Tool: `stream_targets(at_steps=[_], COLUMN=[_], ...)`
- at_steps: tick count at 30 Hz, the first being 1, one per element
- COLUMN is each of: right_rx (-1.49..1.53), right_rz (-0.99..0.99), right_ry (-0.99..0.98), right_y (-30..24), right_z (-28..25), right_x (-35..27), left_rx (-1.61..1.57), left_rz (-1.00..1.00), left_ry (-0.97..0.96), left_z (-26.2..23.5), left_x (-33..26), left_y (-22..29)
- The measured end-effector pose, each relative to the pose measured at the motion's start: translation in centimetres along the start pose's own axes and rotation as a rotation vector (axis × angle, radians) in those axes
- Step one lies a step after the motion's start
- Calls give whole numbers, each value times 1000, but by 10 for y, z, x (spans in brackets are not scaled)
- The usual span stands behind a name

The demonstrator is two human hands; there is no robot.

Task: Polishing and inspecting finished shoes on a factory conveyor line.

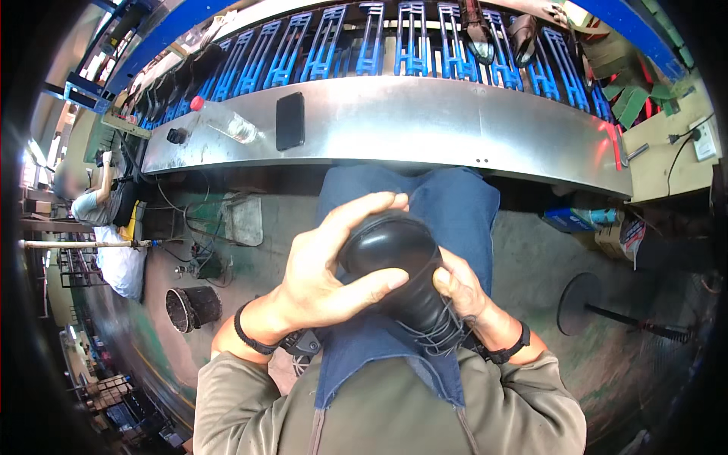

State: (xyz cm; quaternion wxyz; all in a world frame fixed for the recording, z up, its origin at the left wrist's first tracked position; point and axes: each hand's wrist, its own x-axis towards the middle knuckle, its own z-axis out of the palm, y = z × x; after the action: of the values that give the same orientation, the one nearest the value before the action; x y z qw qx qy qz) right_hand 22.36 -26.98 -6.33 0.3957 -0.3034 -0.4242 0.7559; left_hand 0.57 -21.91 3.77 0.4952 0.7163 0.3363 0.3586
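Observation:
A black leather shoe (pixel 385 246) with a rounded, shiny toe is held over my lap, its toe pointing away from me and its laces (pixel 434 334) hanging loose near my body. My left hand (pixel 334 262) wraps the toe from the left, with the thumb lying across the upper and the fingers reaching round the far edge. My right hand (pixel 461 284) grips the right side of the shoe, thumb bent against it. The sole and the fingers beneath are hidden. A blue apron (pixel 356 356) covers my lap under the shoe.
Ahead runs a metal ledge (pixel 394 121) carrying a black phone (pixel 290 121) and a clear bottle (pixel 235 125). Behind it stand blue racks (pixel 326 45) with brown shoes (pixel 523 38). A black bucket (pixel 193 307) is on the left floor; a round-based stand (pixel 582 303) lies right. Another person (pixel 95 205) sits far left.

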Motion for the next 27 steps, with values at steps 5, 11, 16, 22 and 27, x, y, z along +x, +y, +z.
stream_targets(at_steps=[5, 11, 16, 22, 27], right_rx=[33, 169, 377, -36, 500], right_rz=[-67, -33, 40, 61, 4], right_ry=[86, 80, 240, 321, 81], right_y=[10, 3, -22, -31, 2], right_z=[0, -9, 8, 18, -2], right_x=[-7, -6, -1, 2, 17], left_rx=[295, -317, -206, 77, -7], left_rz=[170, 47, -64, 202, 98], left_ry=[41, 103, 44, 99, 100], left_z=[11, 35, 41, 32, 24], left_x=[3, -2, 6, 17, 10], left_y=[-7, -37, -36, -50, -48])
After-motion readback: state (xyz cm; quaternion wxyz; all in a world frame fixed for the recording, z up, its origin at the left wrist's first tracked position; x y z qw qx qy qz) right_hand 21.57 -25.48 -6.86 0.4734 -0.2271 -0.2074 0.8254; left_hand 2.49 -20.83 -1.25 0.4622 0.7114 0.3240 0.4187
